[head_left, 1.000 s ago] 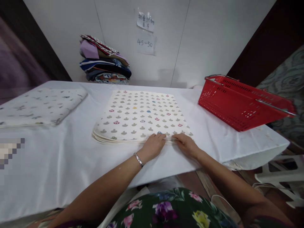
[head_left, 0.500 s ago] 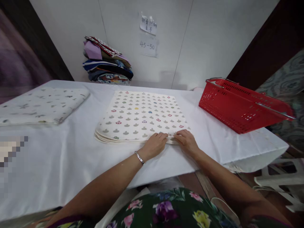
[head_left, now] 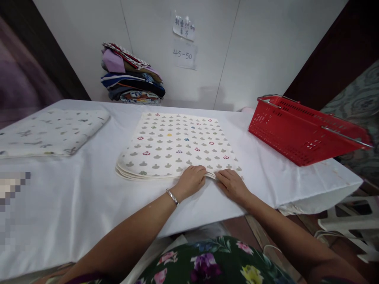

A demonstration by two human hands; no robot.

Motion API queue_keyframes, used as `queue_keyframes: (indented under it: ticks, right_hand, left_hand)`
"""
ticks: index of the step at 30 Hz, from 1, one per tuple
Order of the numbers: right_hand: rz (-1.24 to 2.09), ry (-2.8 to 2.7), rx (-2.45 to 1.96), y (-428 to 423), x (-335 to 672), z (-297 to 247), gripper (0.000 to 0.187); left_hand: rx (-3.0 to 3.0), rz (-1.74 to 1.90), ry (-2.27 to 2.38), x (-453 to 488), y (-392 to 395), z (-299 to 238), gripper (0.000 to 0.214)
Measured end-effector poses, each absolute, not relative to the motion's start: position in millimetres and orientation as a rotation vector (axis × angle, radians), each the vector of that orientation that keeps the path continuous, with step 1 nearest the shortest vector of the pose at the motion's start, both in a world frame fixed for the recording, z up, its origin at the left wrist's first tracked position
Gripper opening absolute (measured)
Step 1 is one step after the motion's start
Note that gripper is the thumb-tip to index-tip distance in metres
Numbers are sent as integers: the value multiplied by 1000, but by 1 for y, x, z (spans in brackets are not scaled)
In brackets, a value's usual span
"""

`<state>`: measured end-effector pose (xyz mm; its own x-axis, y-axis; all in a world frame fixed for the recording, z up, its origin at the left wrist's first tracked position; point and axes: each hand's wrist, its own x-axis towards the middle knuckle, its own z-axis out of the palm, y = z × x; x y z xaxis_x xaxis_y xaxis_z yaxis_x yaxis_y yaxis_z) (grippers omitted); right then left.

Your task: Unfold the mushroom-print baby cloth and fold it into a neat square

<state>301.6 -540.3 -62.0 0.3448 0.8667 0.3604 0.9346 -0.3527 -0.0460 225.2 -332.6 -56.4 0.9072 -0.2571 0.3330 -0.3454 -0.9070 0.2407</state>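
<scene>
A folded cream cloth point(head_left: 174, 146), printed with grey mushroom-like shapes and a few coloured ones, lies flat in several layers on the white-covered table point(head_left: 124, 221). Both my hands are at its near edge, a small gap apart. My left hand point(head_left: 192, 179), with a silver bracelet at the wrist, has its fingers closed over that edge, right of its middle. Close by, my right hand point(head_left: 232, 184) grips the edge near the right corner. Between them the layered edge is slightly raised. My thumbs are mostly hidden.
Another folded white cloth point(head_left: 53, 134) with a sparse print lies at the left. A red plastic basket point(head_left: 304, 134) stands on the right side. Against the wall at the back is a stack of folded fabrics point(head_left: 133, 77). Handwritten paper notes point(head_left: 183, 53) hang above.
My hands stay at the cloth's near edge. My right-hand fingers have come down over the edge, and the layers between my hands now bulge up a little. The view has shifted slightly.
</scene>
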Motion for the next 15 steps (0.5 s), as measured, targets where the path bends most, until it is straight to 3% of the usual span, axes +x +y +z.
queue_keyframes:
  ticks: [15]
  right_hand:
    - [-501, -1603, -2609, -565, 317, -66, 38]
  left_hand:
    - [2881, 332, -535, 226, -334, -57, 11]
